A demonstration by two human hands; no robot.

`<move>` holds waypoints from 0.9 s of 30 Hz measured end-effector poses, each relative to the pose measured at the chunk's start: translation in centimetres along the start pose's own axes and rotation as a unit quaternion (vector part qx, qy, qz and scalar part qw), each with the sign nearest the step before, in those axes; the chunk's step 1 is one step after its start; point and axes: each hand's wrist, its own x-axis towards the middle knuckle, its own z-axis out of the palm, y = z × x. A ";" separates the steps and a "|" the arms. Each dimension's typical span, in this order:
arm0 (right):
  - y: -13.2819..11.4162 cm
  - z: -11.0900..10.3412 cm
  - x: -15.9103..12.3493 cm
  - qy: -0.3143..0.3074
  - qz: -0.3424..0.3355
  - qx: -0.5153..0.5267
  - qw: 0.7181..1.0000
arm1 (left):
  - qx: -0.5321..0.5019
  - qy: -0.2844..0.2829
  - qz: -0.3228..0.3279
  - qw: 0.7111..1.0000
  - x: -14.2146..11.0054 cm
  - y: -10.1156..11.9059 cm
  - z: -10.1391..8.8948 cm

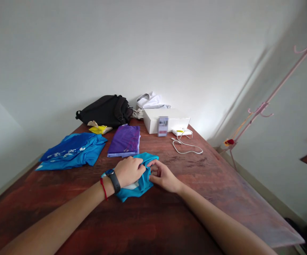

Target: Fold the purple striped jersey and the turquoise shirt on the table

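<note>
A crumpled teal cloth garment [134, 193] with a pale patch lies on the wooden table in front of me; its exact kind is hard to make out. My left hand [129, 170], with a dark watch [113, 180] and a red string on the wrist, lies over the garment, fingers curled into its folds. At the garment's right edge, my right hand [165, 177] has its thumb and fingers closed around a bunched fold. Just beyond sits a folded purple garment [124, 140]. To the left a blue garment [73, 150] with white print is spread out.
Along the wall are a black backpack [102, 110], white cloth [150, 100] and a white box [153, 122]. A small printed box [162, 127], a white device [181, 132] with a cable [188, 152], and a yellow packet [98, 130] stand nearer. A pink coat rack [283, 83] is right of the table.
</note>
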 end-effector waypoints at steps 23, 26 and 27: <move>0.8 -2.9 1.2 0.235 0.014 -0.070 0.969 | -0.642 0.018 0.161 0.749 -0.4 0.2 -2.4; -0.6 -3.2 1.3 0.258 0.021 -0.006 0.966 | -0.764 0.059 0.073 0.638 -0.2 -0.6 -3.1; -1.1 -3.3 1.3 0.268 0.018 0.010 0.963 | -0.788 0.068 0.059 0.609 -0.2 -1.0 -3.5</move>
